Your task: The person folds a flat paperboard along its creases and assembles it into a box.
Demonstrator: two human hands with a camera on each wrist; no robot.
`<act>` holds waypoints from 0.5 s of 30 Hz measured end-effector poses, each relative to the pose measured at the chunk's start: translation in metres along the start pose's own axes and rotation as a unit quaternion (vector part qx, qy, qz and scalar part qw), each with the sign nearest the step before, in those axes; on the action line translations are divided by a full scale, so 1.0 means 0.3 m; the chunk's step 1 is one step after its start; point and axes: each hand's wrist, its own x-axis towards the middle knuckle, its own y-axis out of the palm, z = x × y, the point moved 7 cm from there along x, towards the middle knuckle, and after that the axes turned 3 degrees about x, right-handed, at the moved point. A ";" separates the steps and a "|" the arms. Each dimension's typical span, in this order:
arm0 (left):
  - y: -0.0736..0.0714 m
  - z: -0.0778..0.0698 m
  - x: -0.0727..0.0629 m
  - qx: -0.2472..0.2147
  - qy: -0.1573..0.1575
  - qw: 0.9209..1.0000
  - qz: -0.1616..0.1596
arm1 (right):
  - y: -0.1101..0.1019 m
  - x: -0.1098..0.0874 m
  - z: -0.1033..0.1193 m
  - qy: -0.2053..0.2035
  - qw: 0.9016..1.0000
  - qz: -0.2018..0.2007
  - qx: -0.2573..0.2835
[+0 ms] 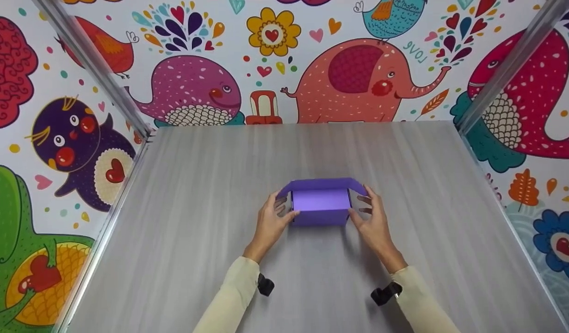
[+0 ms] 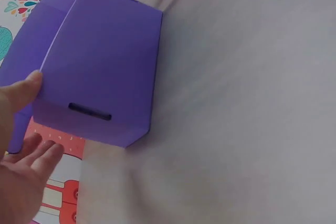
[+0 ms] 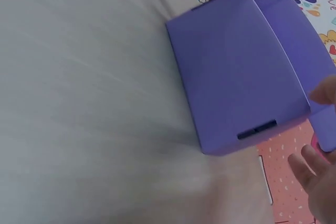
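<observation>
In the head view a purple box (image 1: 321, 217) stands with its lid flap (image 1: 322, 184) raised at the back, showing a light inner face. My left hand (image 1: 271, 224) is at its left end, thumb on the near top corner and fingers spread beside the flap's side tab. Mirroring it, my right hand (image 1: 372, 226) touches the right near corner with its thumb, its other fingers reaching out past the side tab. The left wrist view shows a dark slot (image 2: 90, 112) near the box's corner, with the thumb (image 2: 32, 80) against the edge.
The box is on a grey wood-grain table (image 1: 210, 185). Metal rails (image 1: 122, 92) rise at its left and right sides. Walls printed with cartoon animals, such as an elephant (image 1: 354, 88), surround the table. Small black devices (image 1: 385, 294) sit at both wrists.
</observation>
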 end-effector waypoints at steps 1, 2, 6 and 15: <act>0.004 -0.001 -0.005 -0.003 0.006 1.000 -0.005 | 0.003 -0.006 0.011 -0.002 1.000 -0.008 0.006; 0.009 -0.002 -0.010 -0.006 0.013 1.000 -0.010 | 0.005 -0.012 0.024 -0.003 1.000 -0.015 0.012; 0.022 -0.009 -0.028 -0.005 0.040 0.998 -0.041 | 0.016 -0.034 0.096 0.007 0.999 -0.030 0.032; 0.035 -0.037 -0.050 0.016 0.040 0.996 -0.076 | 0.039 -0.058 0.126 0.056 0.997 -0.054 0.026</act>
